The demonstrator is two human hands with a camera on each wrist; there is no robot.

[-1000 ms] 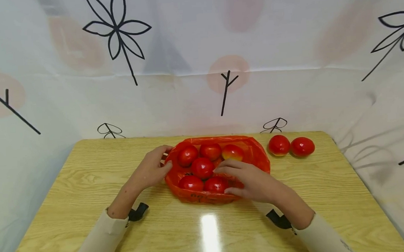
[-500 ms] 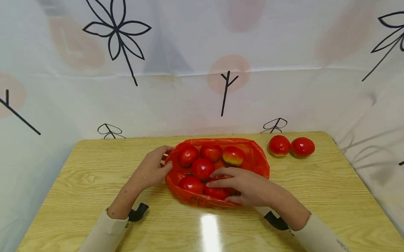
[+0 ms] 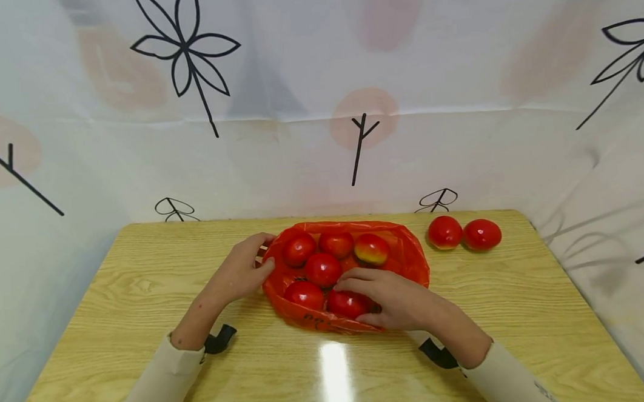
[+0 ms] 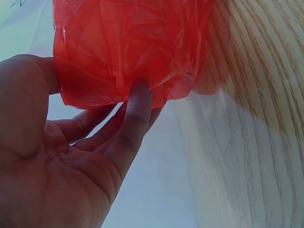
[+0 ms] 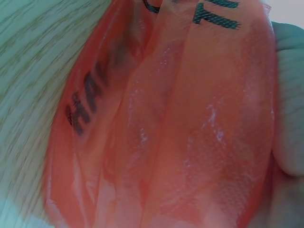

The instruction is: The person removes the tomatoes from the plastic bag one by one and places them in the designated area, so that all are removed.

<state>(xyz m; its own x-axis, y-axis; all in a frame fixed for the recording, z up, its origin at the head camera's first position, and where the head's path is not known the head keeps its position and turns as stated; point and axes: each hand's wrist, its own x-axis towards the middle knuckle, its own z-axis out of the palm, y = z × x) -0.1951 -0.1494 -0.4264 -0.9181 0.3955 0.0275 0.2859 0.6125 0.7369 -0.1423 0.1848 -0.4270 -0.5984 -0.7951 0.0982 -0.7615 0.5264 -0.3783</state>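
A red plastic bag lies with its mouth spread wide at the middle of the table, holding several glossy red fruits, one of them partly yellow. My left hand grips the bag's left side; in the left wrist view its curled fingers press against the red plastic. Inside the mouth at the near right, my right hand has its fingers and thumb curved around a red fruit. The bag's printed wall fills most of the right wrist view and hides the fingertips.
Two more red fruits, a rounder one and an oval one, lie side by side to the right of the bag. The wooden table ends at a patterned cloth behind it.
My right hand has come down and nearer over the near right fruit, its fingers closing around it. The bag's near right rim has shifted slightly nearer. My left hand stays where it was.
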